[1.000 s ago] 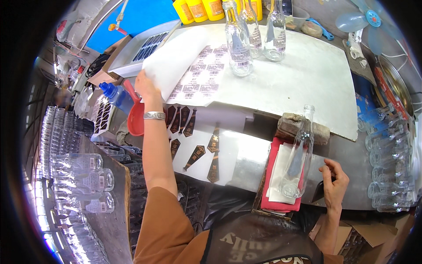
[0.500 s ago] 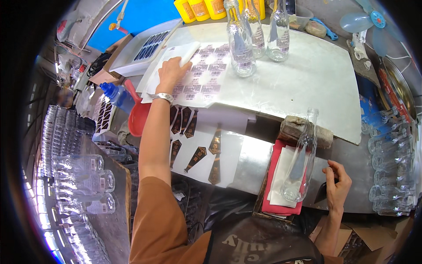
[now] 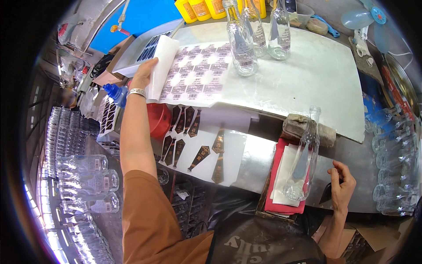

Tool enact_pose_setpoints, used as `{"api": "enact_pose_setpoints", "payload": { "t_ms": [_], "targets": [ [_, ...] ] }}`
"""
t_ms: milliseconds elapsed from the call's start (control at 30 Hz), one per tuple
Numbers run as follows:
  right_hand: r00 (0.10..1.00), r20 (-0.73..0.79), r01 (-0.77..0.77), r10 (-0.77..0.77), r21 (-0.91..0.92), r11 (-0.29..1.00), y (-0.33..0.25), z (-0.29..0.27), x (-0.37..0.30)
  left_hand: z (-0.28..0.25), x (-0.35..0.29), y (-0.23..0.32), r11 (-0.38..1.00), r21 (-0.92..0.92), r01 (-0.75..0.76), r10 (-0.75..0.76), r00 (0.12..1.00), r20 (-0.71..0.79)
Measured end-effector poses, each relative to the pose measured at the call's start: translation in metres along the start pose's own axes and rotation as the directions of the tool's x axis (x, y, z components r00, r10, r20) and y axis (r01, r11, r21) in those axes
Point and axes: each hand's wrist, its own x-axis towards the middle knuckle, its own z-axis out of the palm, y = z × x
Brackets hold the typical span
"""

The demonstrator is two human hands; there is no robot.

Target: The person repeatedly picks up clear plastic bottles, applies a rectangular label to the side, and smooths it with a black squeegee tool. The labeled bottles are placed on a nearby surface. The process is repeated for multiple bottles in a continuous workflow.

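My left hand [image 3: 144, 74] grips the edge of a white backing sheet [image 3: 163, 57], which curls up and back off a sheet of printed labels [image 3: 200, 72]. The exposed labels lie face up in rows on the pale board. My right hand [image 3: 342, 187] hovers over the metal surface with loosely bent fingers and nothing in them. Left of it, a clear glass bottle [image 3: 309, 145] lies on folded white cloth [image 3: 281, 189] over a red cloth [image 3: 269, 198]. Dark tie-shaped labels [image 3: 200, 157] are spread on a white sheet below the label sheet.
Three upright glass bottles [image 3: 241, 46] stand on the board [image 3: 299, 83]. A worn block [image 3: 325, 134] sits beside the lying bottle's neck. A red scoop [image 3: 159, 121] and a blue-capped bottle [image 3: 116, 93] are at the left. Glass bottles [image 3: 90, 180] are stacked at both sides.
My left hand has moved left and toward me, pulling the white backing sheet back and exposing more labels. My right hand stays by the lying bottle.
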Motion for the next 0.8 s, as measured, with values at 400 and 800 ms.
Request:
{"api": "enact_pose_setpoints", "payload": {
  "t_ms": [400, 800],
  "targets": [
    [0.993, 0.022, 0.109, -0.112, 0.113, 0.988, -0.036, -0.015, -0.006, -0.008, -0.081, 0.076, 0.703, 0.642, -0.306, 0.709, 0.365, -0.603],
    [0.809, 0.283, 0.325, -0.516, 0.516, 0.792, -0.196, 0.009, 0.061, 0.319, -0.403, 0.001, 0.199, 0.227, -0.953, 0.978, 0.178, -0.111]
  ]
}}
